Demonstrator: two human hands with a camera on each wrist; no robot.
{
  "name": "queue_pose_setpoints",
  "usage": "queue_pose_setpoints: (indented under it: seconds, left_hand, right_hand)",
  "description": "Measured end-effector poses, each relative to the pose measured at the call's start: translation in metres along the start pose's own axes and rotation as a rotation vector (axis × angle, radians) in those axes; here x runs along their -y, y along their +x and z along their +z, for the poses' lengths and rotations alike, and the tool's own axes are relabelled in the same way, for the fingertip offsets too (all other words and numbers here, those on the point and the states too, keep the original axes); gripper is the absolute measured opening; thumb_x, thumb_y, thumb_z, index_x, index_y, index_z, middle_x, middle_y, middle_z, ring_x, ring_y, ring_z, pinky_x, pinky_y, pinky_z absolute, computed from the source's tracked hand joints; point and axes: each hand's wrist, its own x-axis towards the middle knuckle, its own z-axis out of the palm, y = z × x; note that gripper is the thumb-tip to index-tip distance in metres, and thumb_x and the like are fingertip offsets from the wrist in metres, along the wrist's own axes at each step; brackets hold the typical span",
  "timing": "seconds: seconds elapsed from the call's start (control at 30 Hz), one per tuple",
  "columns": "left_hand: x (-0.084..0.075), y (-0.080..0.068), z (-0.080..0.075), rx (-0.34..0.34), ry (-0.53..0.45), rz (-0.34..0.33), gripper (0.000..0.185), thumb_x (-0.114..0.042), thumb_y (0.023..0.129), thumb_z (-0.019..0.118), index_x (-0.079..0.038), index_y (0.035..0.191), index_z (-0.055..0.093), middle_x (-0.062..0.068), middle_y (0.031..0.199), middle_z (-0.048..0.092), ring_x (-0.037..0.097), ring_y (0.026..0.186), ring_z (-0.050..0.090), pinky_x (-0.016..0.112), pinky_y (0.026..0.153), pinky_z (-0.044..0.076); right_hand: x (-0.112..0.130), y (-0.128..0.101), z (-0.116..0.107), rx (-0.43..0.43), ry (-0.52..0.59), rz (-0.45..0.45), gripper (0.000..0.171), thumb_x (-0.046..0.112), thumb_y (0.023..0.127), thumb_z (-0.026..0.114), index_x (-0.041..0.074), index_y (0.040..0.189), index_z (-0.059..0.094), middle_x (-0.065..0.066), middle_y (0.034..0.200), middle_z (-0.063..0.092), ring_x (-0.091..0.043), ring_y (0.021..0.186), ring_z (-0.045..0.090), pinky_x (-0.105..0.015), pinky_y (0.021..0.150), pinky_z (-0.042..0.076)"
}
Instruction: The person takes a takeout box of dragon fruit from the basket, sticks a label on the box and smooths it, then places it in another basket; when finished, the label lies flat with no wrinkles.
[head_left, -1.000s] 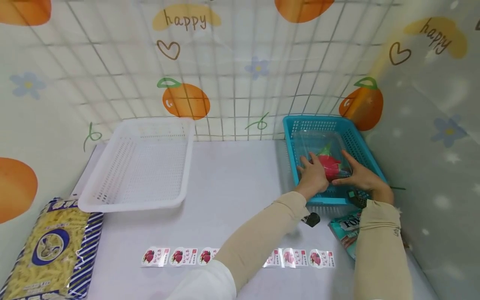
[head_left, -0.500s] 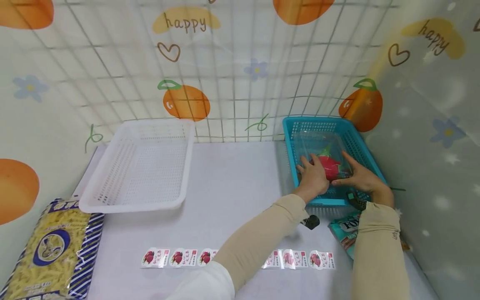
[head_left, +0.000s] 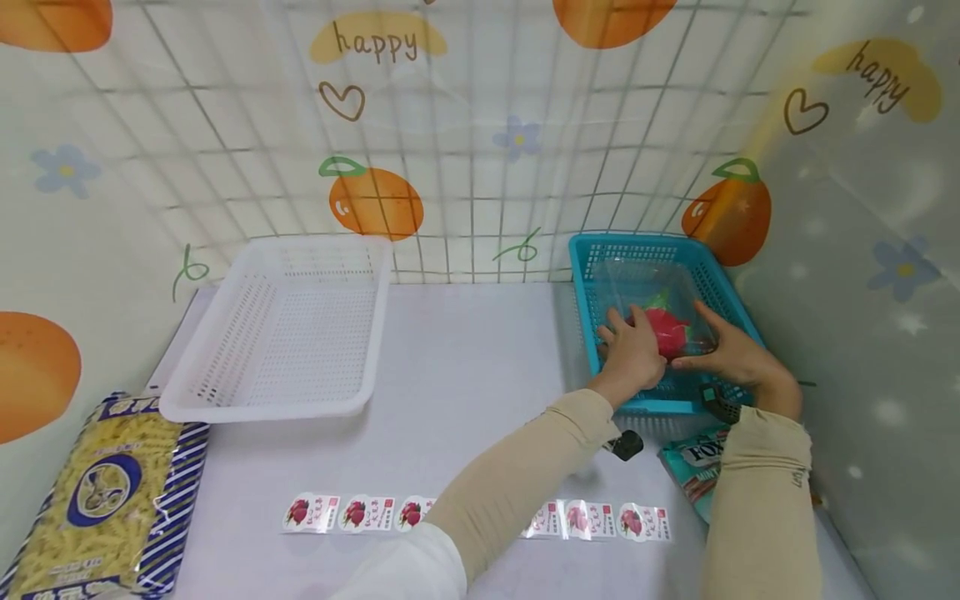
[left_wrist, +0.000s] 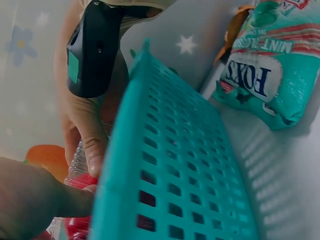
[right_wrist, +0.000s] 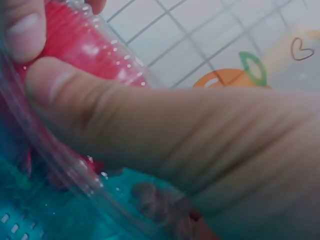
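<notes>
Both hands were inside the teal basket [head_left: 720, 283] at the desk's [head_left: 465, 375] back right corner, one on each side of a clear plastic box [head_left: 637, 283] holding a red dragon fruit [head_left: 666, 329]. The left hand [head_left: 633, 350] lay on the box's near left side, fingers spread over the plastic. The right hand [head_left: 731, 350] closed on the right side, thumb [right_wrist: 90, 100] pressed flat on the clear wall over the red fruit, so a two-sided hold to keep the flimsy box steady, as I judge it. Whether the box was lifted off the basket floor, I could not tell.

From the left wrist, the basket wall [left_wrist: 175, 165] blocked most of the box; only a sliver of red and the other hand's fingers [left_wrist: 92, 145] showed past it. The right wrist view was mostly blurred hand.

A mint candy bag [head_left: 693, 471] lay just in front of the basket, partly covered by the right sleeve. A strip of fruit stickers [head_left: 352, 512] ran along the desk front, its middle hidden under the left sleeve. An empty white basket [head_left: 277, 333] sat back left, and a pasta bag [head_left: 97, 500] was cut off at the left edge.
</notes>
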Motion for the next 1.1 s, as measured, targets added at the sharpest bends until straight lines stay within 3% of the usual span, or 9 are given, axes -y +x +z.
queue_pose_setpoints:
  seconds: [0.13,0.37,0.57,0.83,1.1]
  left_hand:
    - [-0.003,-0.002,-0.004,-0.017,-0.003,0.009,0.085,-0.036,0.096,0.07,-0.018,0.164,0.022,0.008,0.168,0.017,0.031,0.143,0.029,0.042,0.114,0.041]
    - [-0.01,-0.008,-0.014,-0.011,0.011,-0.016,0.084,-0.039,0.097,0.067,-0.023,0.164,0.02,0.005,0.169,0.015,0.029,0.145,0.028,0.042,0.116,0.038]
    - [-0.011,-0.012,-0.015,-0.011,0.024,-0.009,0.086,-0.041,0.095,0.07,-0.023,0.163,0.022,0.005,0.167,0.017,0.028,0.144,0.028,0.041,0.115,0.039]
    - [-0.015,-0.019,-0.02,-0.035,0.096,0.048,0.086,-0.046,0.093,0.068,-0.021,0.163,0.023,0.006,0.164,0.023,0.028,0.139,0.033,0.04,0.111,0.043]
    - [-0.021,-0.029,-0.035,-0.032,0.095,0.053,0.086,-0.048,0.093,0.066,-0.023,0.163,0.022,0.005,0.165,0.019,0.026,0.142,0.03,0.039,0.112,0.042]
  right_hand:
    - [0.007,-0.006,-0.005,-0.009,-0.003,0.006,0.117,0.04,0.091,0.076,0.015,0.163,-0.013,-0.031,0.168,-0.005,-0.067,0.139,0.027,-0.071,0.104,0.04]
    - [0.017,-0.012,-0.012,-0.039,-0.045,0.019,0.118,0.046,0.089,0.076,0.017,0.163,-0.012,-0.035,0.166,0.003,-0.065,0.138,0.029,-0.071,0.103,0.041]
    - [0.021,-0.02,-0.012,-0.047,-0.057,0.016,0.119,0.046,0.089,0.077,0.016,0.163,-0.01,-0.032,0.167,0.0,-0.065,0.138,0.029,-0.07,0.102,0.042]
    - [0.027,-0.031,-0.018,-0.072,-0.097,0.006,0.116,0.05,0.089,0.075,0.015,0.164,-0.006,-0.036,0.165,0.012,-0.062,0.138,0.029,-0.073,0.103,0.039]
    - [0.042,-0.04,-0.026,-0.086,-0.09,0.0,0.116,0.048,0.09,0.076,0.014,0.164,-0.007,-0.03,0.168,0.002,-0.063,0.143,0.022,-0.077,0.106,0.031]
